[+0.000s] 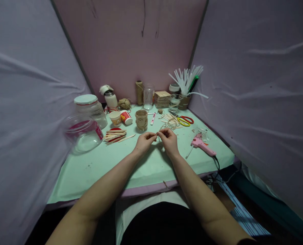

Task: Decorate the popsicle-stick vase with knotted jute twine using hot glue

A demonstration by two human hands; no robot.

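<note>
My left hand (145, 140) and my right hand (169, 139) meet over the front middle of the table, fingertips pinched together and nearly touching. Whatever sits between the fingertips is too small to name. Just behind them stands a brown cup with twine-like decoration (141, 120), upright and apart from both hands. Beyond my right hand lies a loose tangle of thin twine (171, 122) with thin wooden sticks. A pink and white utility knife (153, 118) rests behind the hands.
On the right lie a pink glue gun (202, 145) with a black cord and red-yellow scissors (184, 120). Wooden sticks (115, 135), paper cups (126, 117) and clear jars (86, 134) stand left. White glue sticks (186, 81) and stacked wooden squares (162, 99) are at the back.
</note>
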